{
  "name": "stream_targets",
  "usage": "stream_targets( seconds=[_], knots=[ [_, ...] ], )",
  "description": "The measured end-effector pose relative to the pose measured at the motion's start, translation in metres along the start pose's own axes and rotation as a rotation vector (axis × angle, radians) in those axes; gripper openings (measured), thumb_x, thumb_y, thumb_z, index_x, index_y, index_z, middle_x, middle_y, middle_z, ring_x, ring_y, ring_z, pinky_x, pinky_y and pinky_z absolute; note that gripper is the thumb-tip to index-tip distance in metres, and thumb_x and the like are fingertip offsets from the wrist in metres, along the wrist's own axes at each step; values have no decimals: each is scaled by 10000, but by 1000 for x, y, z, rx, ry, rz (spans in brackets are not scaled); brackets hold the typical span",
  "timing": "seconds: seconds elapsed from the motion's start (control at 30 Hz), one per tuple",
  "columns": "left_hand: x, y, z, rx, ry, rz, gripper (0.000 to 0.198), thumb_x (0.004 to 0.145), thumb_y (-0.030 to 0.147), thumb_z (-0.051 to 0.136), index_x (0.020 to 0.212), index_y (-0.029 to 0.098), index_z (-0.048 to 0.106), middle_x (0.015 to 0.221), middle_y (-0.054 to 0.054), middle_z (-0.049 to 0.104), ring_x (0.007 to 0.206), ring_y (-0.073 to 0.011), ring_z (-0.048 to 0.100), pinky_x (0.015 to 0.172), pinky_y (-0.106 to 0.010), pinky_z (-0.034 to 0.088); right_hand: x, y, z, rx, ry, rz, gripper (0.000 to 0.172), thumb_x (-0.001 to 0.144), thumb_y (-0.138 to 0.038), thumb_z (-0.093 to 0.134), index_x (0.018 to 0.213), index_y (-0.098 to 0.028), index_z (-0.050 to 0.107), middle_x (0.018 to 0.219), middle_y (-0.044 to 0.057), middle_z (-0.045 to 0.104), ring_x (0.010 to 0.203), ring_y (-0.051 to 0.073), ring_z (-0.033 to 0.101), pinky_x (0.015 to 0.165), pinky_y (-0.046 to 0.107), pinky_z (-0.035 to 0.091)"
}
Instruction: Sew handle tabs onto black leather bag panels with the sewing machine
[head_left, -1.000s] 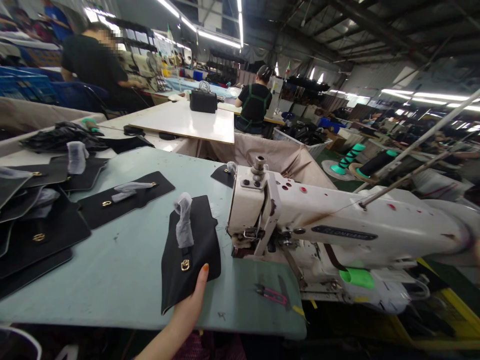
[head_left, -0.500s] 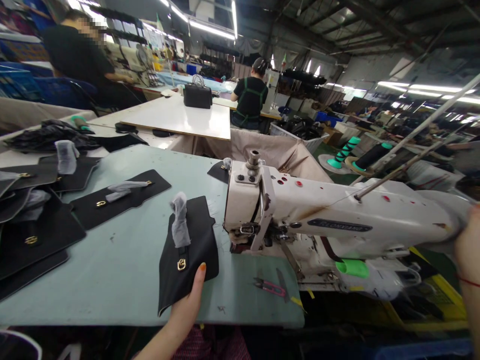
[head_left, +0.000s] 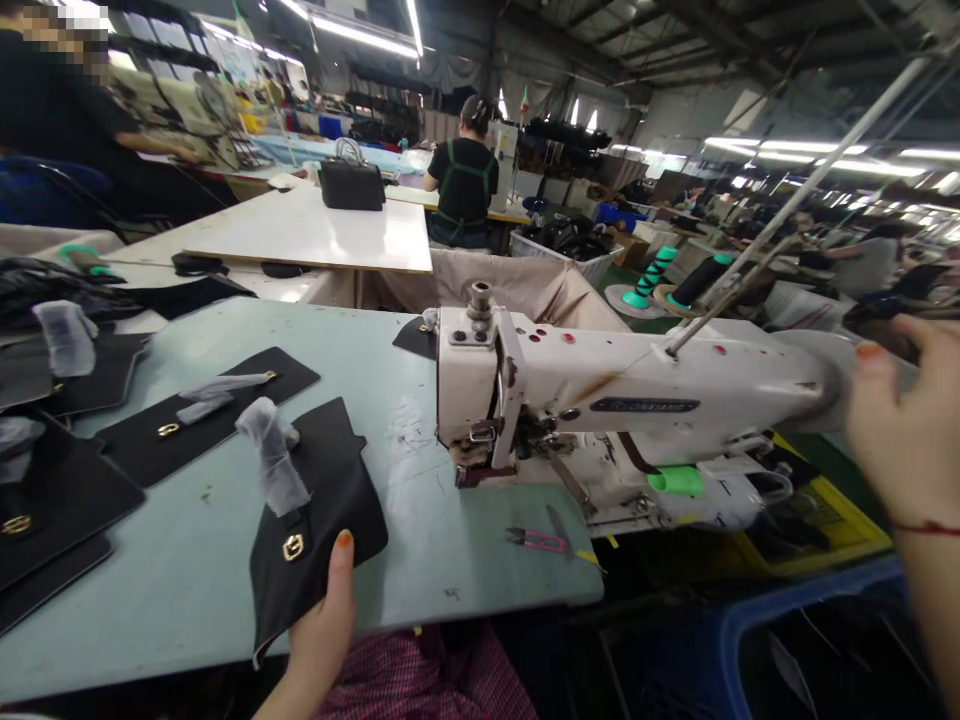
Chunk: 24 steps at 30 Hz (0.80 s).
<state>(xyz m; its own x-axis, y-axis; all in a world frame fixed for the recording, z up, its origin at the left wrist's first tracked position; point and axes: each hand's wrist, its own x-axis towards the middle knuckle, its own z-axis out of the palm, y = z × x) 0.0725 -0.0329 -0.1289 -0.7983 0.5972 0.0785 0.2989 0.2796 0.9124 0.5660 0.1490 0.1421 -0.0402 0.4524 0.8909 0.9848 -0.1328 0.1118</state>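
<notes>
My left hand (head_left: pixel 324 625) grips the lower edge of a black leather panel (head_left: pixel 334 490), thumb on top and the other fingers hidden beneath. The panel carries a gold buckle (head_left: pixel 292 546) and a strap wrapped in white film (head_left: pixel 274 458). It is tilted up off the pale green table, left of the white sewing machine (head_left: pixel 600 370). At the machine's right end my right hand (head_left: pixel 911 420) is curled at the handwheel (head_left: pixel 844 375), its thumb in front; part of the wheel is hidden. Pink-handled thread snips (head_left: pixel 538 540) lie below the machine head.
More black panels (head_left: pixel 64 500) with wrapped straps lie on the left of the green table (head_left: pixel 187 590). Thread cones (head_left: pixel 651 280) stand behind the machine. A blue crate (head_left: pixel 731 650) is at lower right. A black handbag (head_left: pixel 352 185) stands on a white board; co-workers sit beyond.
My left hand has drawn the panel to the left, away from the machine head, and tilted it. My right hand stays by the handwheel and shows more fully. The view has turned right.
</notes>
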Motion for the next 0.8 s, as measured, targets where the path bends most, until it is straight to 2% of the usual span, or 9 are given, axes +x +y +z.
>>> stream_targets(
  seconds=[0.07,0.13,0.2,0.27,0.33,0.5,0.63,0.7,0.8],
  knots=[
    [-3,-5,-5,6,-14,12,794,839,587,537,1432,70,437,1562,-123,304,1468,-251,201,1224,-336,56,-60,-57,-35,267,0,-118,373,978,-308,411,1155,-89,656,1120,210,632,1131,261,548,965,403,400],
    [-7,-8,-8,5,-28,17,798,838,581,546,1437,67,428,1565,-124,299,1469,-252,198,1224,-334,53,-137,-113,-57,577,-338,-366,295,983,-262,412,1071,-173,678,1016,147,676,995,227,616,892,352,476],
    [-10,-9,-9,5,-49,-14,799,837,583,549,1430,59,437,1555,-139,315,1465,-259,208,1224,-343,65,-211,-157,-60,706,-675,-522,275,965,-236,458,1154,-200,655,1111,96,670,1030,223,621,899,356,511],
    [-12,-8,-10,3,-69,-4,791,843,580,543,1429,59,438,1551,-146,322,1463,-259,218,1223,-352,85,-267,-184,-48,689,-722,-448,284,947,-188,458,1149,-179,657,1136,107,659,1044,245,620,894,397,528],
    [-12,-6,-11,6,-72,38,786,849,572,535,1429,51,434,1550,-155,320,1459,-255,231,1220,-353,104,-300,-195,-28,608,-709,-339,282,946,-173,450,1133,-148,659,1121,142,653,1030,272,623,861,433,539],
    [-15,2,-13,22,-43,136,735,860,537,525,1421,69,449,1554,-146,315,1460,-246,232,1222,-361,88,-314,-193,1,632,-688,-230,282,977,-169,395,965,-164,677,973,124,679,899,253,654,799,409,542],
    [-16,1,-11,12,-25,180,700,865,515,531,1395,61,479,1539,-160,344,1458,-247,241,1220,-364,128,-301,-204,-18,816,-741,49,328,1000,-186,305,1033,-150,629,869,90,698,755,196,687,690,310,563],
    [-16,0,-10,2,-34,162,692,865,513,532,1380,53,494,1525,-168,368,1457,-247,244,1219,-358,134,-288,-219,-34,895,-798,151,293,999,-232,350,1159,-147,581,995,98,703,835,193,699,728,299,568],
    [-16,-1,-11,6,-45,122,703,861,536,519,1379,60,498,1533,-162,356,1453,-248,256,1220,-352,111,-259,-246,-50,974,-858,165,298,962,-281,473,1227,-170,554,1154,98,671,993,213,677,824,313,554]
  ],
)
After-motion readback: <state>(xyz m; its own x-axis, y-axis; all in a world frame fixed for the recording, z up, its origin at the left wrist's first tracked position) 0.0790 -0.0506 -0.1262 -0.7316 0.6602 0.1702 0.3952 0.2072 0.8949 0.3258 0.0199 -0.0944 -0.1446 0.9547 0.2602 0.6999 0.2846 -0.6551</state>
